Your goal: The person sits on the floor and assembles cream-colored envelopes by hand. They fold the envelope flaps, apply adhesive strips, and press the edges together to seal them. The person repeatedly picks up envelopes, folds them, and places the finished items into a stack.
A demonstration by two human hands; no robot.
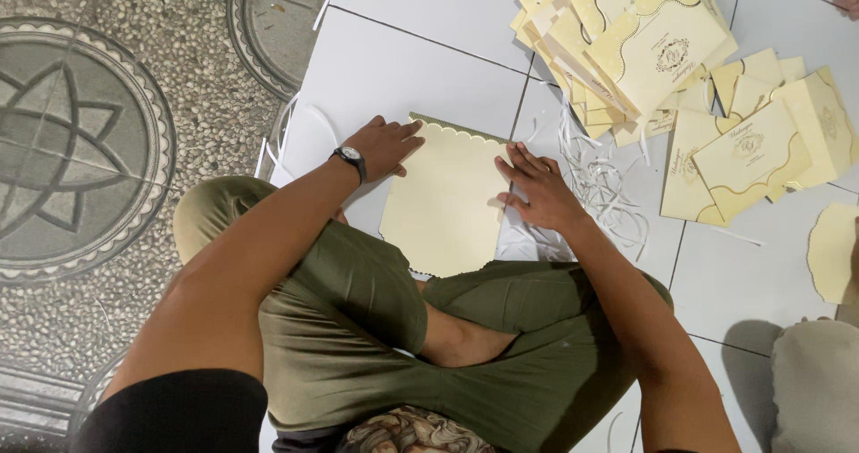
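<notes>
A: Where does the sheet lie, and how is it held?

B: The cream card sheet [445, 204], scallop-edged along its top, lies flat on the white tiled floor [420, 59] before crossed legs. The left hand [386, 146] presses its upper left corner, fingers spread flat; the right hand [537, 189] presses its right edge likewise, gripping nothing.

A: What surrounds it?

B: Bare tile beyond the top edge; white paper strips [604, 180] just right; a heap of folded cream cards [644, 46] farther off, cut by the frame. The sheet's lower edge meets the knee.
</notes>
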